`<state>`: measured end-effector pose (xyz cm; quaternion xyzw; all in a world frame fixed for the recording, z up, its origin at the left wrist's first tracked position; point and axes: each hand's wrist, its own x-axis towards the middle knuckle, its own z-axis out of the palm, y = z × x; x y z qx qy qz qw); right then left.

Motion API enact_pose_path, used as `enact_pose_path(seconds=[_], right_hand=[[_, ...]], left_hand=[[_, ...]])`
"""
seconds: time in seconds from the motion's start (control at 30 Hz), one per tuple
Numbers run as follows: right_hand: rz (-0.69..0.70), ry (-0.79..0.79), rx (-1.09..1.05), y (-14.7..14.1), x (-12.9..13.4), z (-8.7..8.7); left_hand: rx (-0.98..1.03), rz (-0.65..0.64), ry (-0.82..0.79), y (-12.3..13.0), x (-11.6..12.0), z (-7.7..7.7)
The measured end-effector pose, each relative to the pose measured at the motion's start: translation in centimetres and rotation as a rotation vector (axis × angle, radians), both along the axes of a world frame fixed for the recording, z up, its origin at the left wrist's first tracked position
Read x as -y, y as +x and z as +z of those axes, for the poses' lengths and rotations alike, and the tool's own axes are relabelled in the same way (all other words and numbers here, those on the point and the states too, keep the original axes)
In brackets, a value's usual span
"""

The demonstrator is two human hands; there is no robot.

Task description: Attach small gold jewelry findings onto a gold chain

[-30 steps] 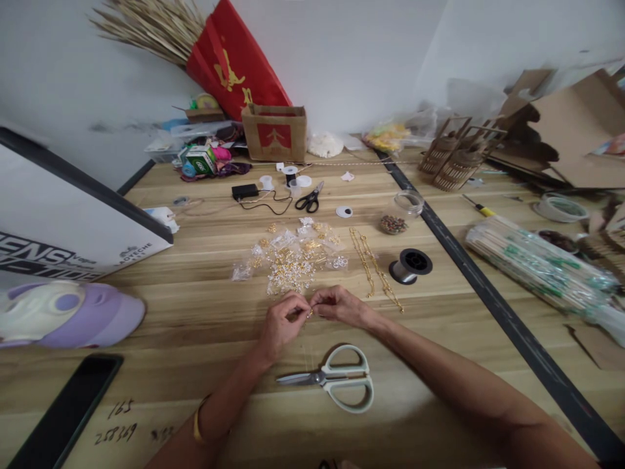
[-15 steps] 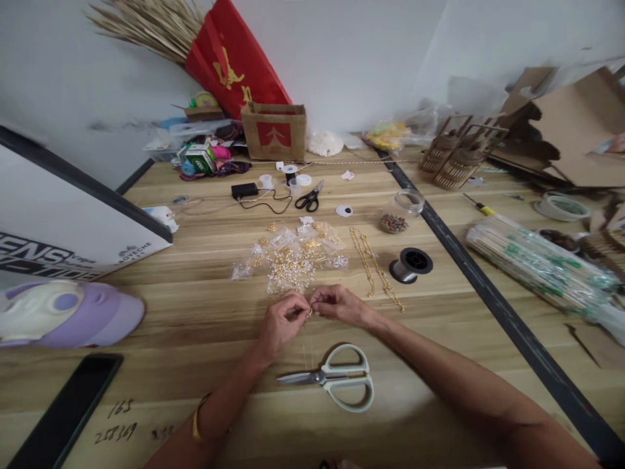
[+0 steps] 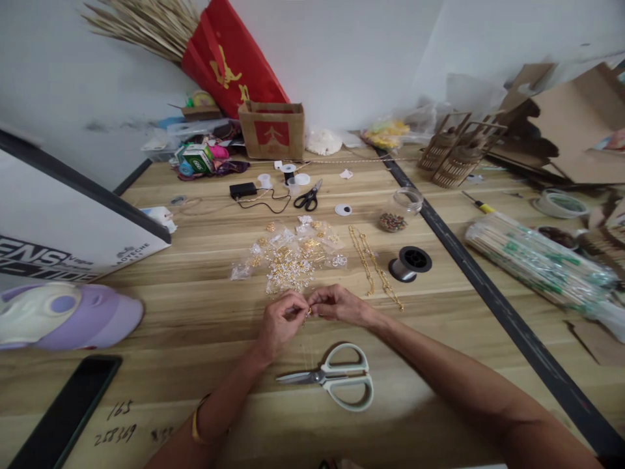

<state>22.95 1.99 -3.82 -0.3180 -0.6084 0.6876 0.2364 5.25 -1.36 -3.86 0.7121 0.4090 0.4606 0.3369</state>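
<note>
My left hand point(image 3: 283, 322) and my right hand point(image 3: 339, 305) meet fingertip to fingertip over the table. Both are closed in a pinch around a small cluster of gold and clear beads point(image 3: 308, 312), mostly covered by the fingers. From it a thin clear thread point(image 3: 306, 352) hangs toward the scissors. White-handled scissors point(image 3: 322, 376) lie just below the hands, blades pointing left. Right beyond my fingers spreads a pile of clear and gold beads point(image 3: 290, 270), with small plastic bags point(image 3: 280, 240) of findings behind it.
Gold chains point(image 3: 368, 260) and a wire spool point(image 3: 410, 264) lie to the right, near a jar of beads point(image 3: 398, 212). Black scissors point(image 3: 307, 197) rest farther back. At left are a purple-and-white object point(image 3: 73, 314) and a phone point(image 3: 68, 407). Wrapped sticks point(image 3: 537, 260) occupy the right.
Both hands stay pinched together in nearly the same place, with the fingertips shifting slightly. A bit more gold shows between them. The whole view has drifted very slightly.
</note>
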Motion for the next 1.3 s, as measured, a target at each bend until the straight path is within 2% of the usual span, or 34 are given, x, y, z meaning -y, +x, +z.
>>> enact_pose_path(seconds=[0.17, 0.4, 0.8, 1.0, 1.2, 1.3], right_hand=[[-0.050, 0.054, 0.014, 0.3, -0.1, 0.5], [-0.037, 0.155, 0.100, 0.5, -0.1, 0.7], [-0.076, 0.532, 0.356, 0.7, 0.5, 1.0], [-0.073, 0.554, 0.403, 0.6, 0.7, 1.1], [-0.074, 0.559, 0.388, 0.4, 0.9, 1.0], [-0.091, 0.546, 0.397, 0.4, 0.9, 1.0]], left_hand=[[-0.017, 0.029, -0.043, -0.1, 0.0, 0.0], [-0.047, 0.044, -0.059, -0.3, 0.0, -0.2], [-0.085, 0.037, -0.065, -0.2, 0.1, -0.2], [-0.115, 0.034, -0.049, 0.0, 0.4, -0.5], [-0.146, 0.061, -0.229, 0.0, 0.5, -0.7], [-0.093, 0.039, -0.334, 0.0, 0.4, -0.6]])
